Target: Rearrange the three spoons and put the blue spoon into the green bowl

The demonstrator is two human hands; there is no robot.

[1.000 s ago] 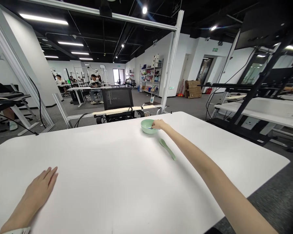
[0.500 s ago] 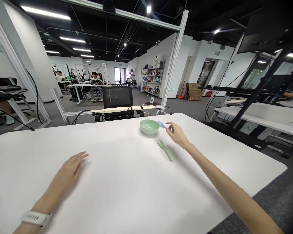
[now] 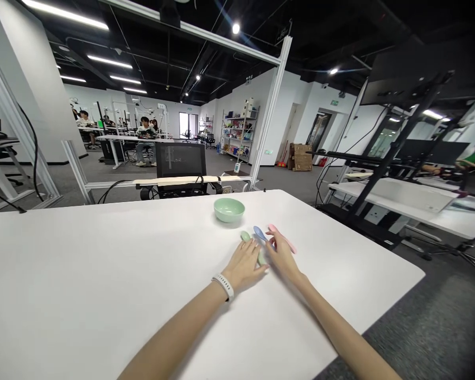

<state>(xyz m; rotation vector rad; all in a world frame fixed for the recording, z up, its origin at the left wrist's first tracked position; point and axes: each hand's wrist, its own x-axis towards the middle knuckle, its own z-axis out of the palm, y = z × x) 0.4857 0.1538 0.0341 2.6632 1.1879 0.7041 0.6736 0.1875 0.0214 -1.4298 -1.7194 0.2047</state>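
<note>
My left hand (image 3: 243, 265), with a white watch band (image 3: 222, 286) on its wrist, lies across a pale green spoon (image 3: 245, 236), fingers extended. Only the spoon's two ends show past the hand. My right hand (image 3: 282, 254) pinches the handle of a blue plastic spoon (image 3: 259, 233), whose bowl points up and left. A pink spoon (image 3: 285, 240) sits just behind those fingers, and I cannot tell if it is held. A pale green bowl (image 3: 229, 210) stands apart, farther up the white table (image 3: 103, 253).
A black office chair (image 3: 181, 161) stands beyond the table's far edge, behind a cream strip on a metal frame (image 3: 182, 180). Another white desk (image 3: 391, 198) is to the right. Farther back, seated people work at a bench (image 3: 144, 142) near loaded shelves (image 3: 239, 132).
My left hand has slid right onto the green spoon. My right hand has drawn closer to it, and a pink spoon now shows beside the blue one. The view has shifted slightly.
</note>
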